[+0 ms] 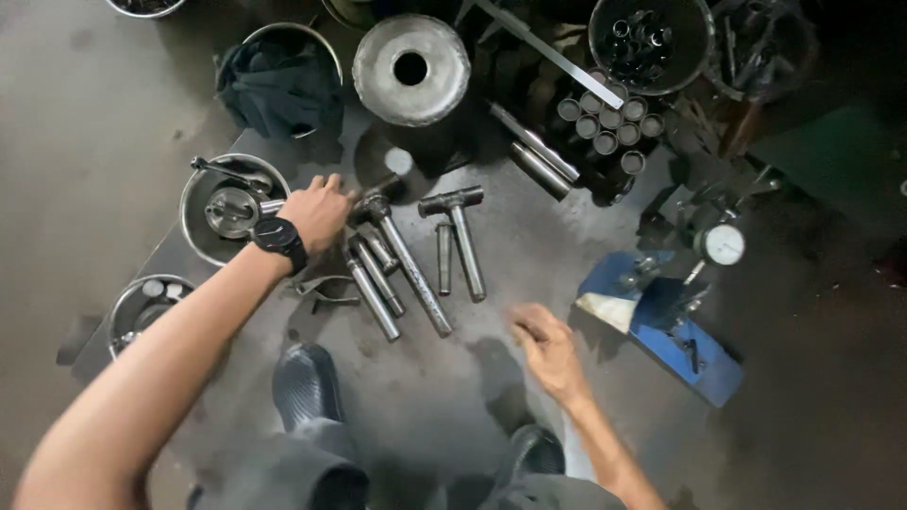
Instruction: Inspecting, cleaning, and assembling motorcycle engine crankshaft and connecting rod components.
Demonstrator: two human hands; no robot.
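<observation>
Hands: two; steel bars: about six.

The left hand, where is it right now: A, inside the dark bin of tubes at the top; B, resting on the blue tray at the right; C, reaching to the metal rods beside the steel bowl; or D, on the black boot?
C: the left hand, a black watch on its wrist, reaches to the top ends of the metal rods on the floor, just right of the steel bowl.

Left hand on steel rods; right hand open above floor.
</observation>
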